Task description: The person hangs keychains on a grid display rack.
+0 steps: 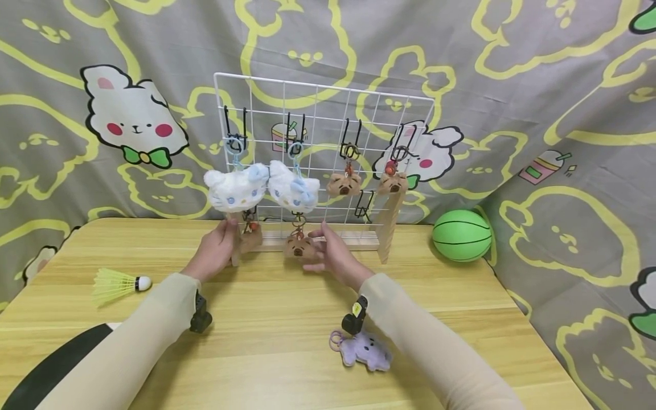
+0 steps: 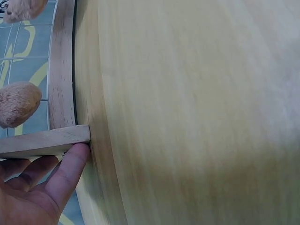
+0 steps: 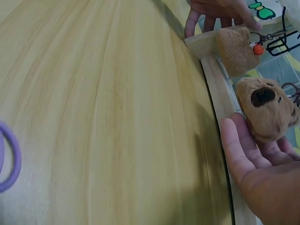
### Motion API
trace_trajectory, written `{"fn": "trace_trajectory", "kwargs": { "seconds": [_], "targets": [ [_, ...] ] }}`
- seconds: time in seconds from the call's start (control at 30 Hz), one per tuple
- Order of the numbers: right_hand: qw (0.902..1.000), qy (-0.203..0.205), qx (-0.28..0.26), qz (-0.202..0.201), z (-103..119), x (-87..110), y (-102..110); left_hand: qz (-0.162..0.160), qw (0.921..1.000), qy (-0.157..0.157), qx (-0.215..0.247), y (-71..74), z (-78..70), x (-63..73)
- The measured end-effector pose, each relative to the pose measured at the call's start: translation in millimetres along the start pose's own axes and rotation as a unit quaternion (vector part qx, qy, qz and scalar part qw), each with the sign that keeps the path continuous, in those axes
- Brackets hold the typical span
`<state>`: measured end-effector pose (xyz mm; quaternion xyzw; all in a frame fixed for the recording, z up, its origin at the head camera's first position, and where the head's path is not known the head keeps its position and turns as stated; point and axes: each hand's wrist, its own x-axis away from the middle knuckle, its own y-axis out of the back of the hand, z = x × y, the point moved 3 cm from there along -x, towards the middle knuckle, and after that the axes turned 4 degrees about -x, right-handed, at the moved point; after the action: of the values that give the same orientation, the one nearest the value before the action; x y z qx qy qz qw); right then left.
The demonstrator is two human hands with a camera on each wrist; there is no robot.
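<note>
A white wire grid rack (image 1: 324,88) on a wooden base stands at the back of the table. My left hand (image 1: 217,247) is at its left wooden foot (image 2: 42,141), fingertips against the outer side. My right hand (image 1: 333,256) reaches to a brown bear plush keychain (image 1: 299,247) on the lower row, its extended fingers touching the plush from the side and below. Beside it, another brown plush keychain (image 3: 236,51) with an orange bell hangs near the left foot. Above hang two white cat plush keychains (image 1: 238,189) with blue bows and two more brown bear keychains (image 1: 344,185).
A purple plush keychain (image 1: 366,350) lies by my right forearm. On the left are a yellow shuttlecock (image 1: 120,285) and a black object (image 1: 56,364), partly under my left forearm. A green ball (image 1: 461,236) sits at the back right. A bare black hook (image 1: 364,205) hangs lower right on the grid.
</note>
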<state>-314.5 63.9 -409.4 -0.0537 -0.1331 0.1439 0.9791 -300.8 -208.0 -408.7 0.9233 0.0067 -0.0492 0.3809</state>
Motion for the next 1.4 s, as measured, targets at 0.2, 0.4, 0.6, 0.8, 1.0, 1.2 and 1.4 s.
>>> {"fn": "trace_trajectory", "kwargs": {
  "seconds": [0.2,0.4,0.6,0.8,1.0,1.2,1.4],
  "targets": [
    [0.9994,-0.010,0.030,0.014,-7,7.3,9,0.012,0.9998,0.007,0.012,0.1,-0.9,1.5],
    [0.9941,-0.016,0.093,0.053,-11,22.7,24,0.020,0.9997,0.007,0.012,0.5,1.5,-0.2],
    [0.9652,-0.006,0.227,0.130,-16,49.4,38,0.020,0.9998,0.006,0.007,-0.1,4.9,0.0],
    [0.8997,0.040,0.377,0.215,-17,81.5,38,0.021,0.9997,0.003,0.010,0.8,4.0,-1.2],
    [0.8449,0.044,0.470,0.252,-18,103.3,34,0.015,0.9999,0.001,0.004,3.0,2.0,-2.2],
    [0.7799,0.046,0.587,0.212,-15,117.1,30,0.018,0.9998,0.004,0.008,2.2,-1.4,-2.3],
    [0.7598,0.055,0.613,0.210,-18,122.8,29,0.018,0.9998,0.006,0.004,1.1,1.2,-1.4]
  ]
}}
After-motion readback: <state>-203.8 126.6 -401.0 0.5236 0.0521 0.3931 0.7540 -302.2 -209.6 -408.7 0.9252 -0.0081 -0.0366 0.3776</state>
